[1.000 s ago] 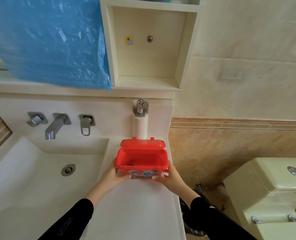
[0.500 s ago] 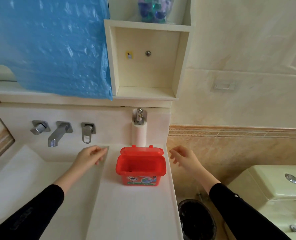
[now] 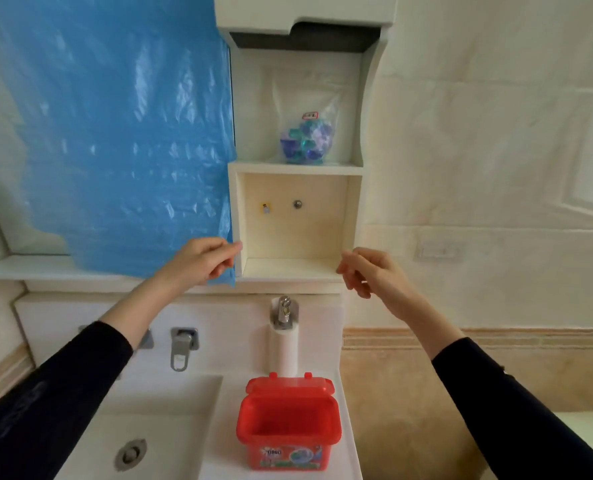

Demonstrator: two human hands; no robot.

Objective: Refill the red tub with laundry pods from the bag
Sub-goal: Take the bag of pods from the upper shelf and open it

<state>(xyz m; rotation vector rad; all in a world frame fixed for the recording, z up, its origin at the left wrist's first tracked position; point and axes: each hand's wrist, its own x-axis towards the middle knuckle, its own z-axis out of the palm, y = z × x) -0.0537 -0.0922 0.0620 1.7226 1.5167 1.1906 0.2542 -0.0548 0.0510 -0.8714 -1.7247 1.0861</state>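
The red tub (image 3: 288, 422) stands on the counter beside the sink with its lid tipped back and its inside showing nothing. A clear plastic bag of blue, teal and purple laundry pods (image 3: 305, 140) sits upright on the upper shelf of the wall niche. Both of my hands are raised in the air, well above the tub and below the bag. My left hand (image 3: 199, 259) hovers at the left edge of the lower niche, fingers loosely curled, holding nothing. My right hand (image 3: 369, 271) hovers at the niche's right edge, fingers also relaxed and bare.
A blue plastic sheet (image 3: 115, 133) covers the mirror on the left. The lower niche compartment (image 3: 295, 220) holds nothing. A soap pump (image 3: 283, 313) stands behind the tub; the sink basin (image 3: 156, 438) with taps (image 3: 182, 346) lies to the left.
Both hands let go of the tub, spread apart, then rose from counter level to the height of the lower niche. The view tilted upward, bringing the pod bag into sight.
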